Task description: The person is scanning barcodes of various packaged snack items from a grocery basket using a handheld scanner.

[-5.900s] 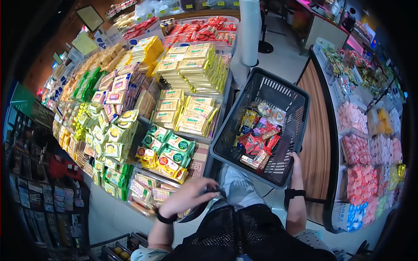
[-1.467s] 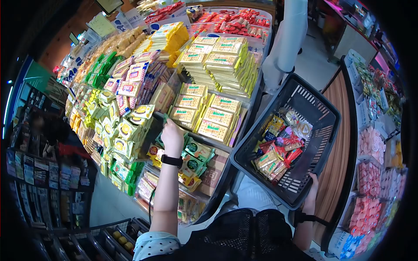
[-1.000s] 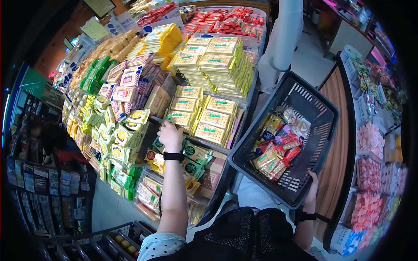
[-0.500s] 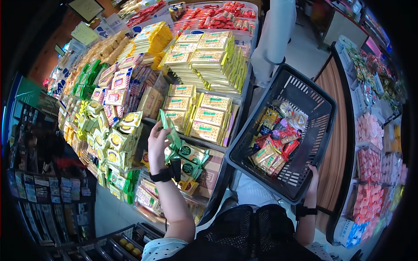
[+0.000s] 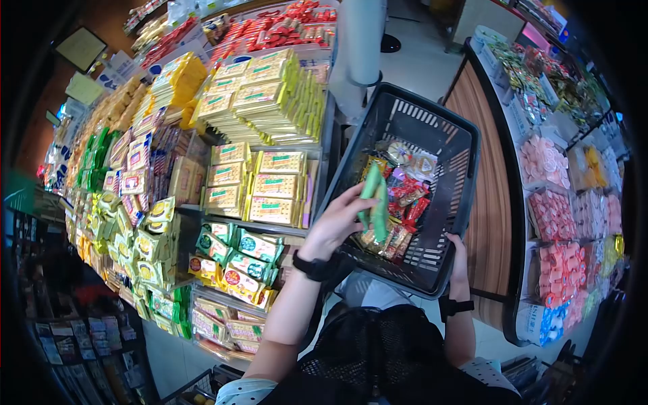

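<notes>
My left hand (image 5: 343, 223) is closed on a green snack packet (image 5: 376, 206), holding it above the left part of a black shopping basket (image 5: 451, 145). Inside the basket lie several wrapped snacks, among them red packets (image 5: 413, 202) and a biscuit packet (image 5: 398, 244) partly under the green one. My right hand (image 5: 457, 256) grips the basket's rim at the lower right, its fingers curled over the edge. Left of the basket, a bin holds green-and-white packets (image 5: 253, 256) like the held one, with yellow packets (image 5: 241, 282) in front.
Stacks of biscuit packs (image 5: 277, 185) fill the sloped display on the left, with red sweets (image 5: 297, 30) at its far end. A wrapped pillar (image 5: 361, 47) stands behind the basket. On the right, a wood-panelled counter (image 5: 469, 128) carries bins of pink packets (image 5: 563, 266).
My left hand has carried the green packet from the snack bin rightward to over the basket. The view has turned to the right, and my right hand still holds the basket.
</notes>
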Action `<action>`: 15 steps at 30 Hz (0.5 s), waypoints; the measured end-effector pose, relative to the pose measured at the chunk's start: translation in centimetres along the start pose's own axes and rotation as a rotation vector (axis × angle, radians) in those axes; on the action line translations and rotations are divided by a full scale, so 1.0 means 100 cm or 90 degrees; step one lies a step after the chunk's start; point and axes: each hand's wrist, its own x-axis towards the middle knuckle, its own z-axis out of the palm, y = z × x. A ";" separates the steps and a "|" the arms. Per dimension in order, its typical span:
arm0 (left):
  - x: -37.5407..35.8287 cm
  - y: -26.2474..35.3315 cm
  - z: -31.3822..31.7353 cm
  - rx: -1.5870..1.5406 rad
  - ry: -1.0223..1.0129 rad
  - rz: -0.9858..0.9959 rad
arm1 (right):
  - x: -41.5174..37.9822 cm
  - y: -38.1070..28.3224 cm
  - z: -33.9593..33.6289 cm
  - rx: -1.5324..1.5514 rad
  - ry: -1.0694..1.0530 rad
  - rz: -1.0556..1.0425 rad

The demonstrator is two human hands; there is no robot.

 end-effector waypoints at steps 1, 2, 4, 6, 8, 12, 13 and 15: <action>0.016 -0.010 0.006 0.073 0.013 -0.022 | 0.005 0.002 -0.003 -0.002 0.013 -0.004; 0.031 -0.020 0.011 0.179 0.002 0.011 | 0.007 0.003 -0.006 0.002 0.024 0.000; 0.059 -0.045 0.018 0.314 -0.022 0.072 | 0.008 0.003 -0.008 0.008 0.040 0.000; 0.080 -0.071 0.016 0.480 0.008 0.105 | 0.012 0.005 -0.010 -0.014 0.045 -0.009; 0.089 -0.074 0.022 0.627 -0.015 0.008 | 0.011 0.002 -0.009 -0.022 0.054 -0.016; 0.097 -0.085 0.033 0.660 -0.093 -0.119 | 0.016 0.001 -0.013 -0.039 0.044 -0.030; 0.097 -0.089 0.034 0.628 -0.120 -0.157 | 0.015 0.001 -0.012 -0.037 0.047 -0.031; 0.100 -0.105 0.033 0.617 -0.125 -0.174 | 0.013 0.001 -0.011 -0.027 0.045 -0.013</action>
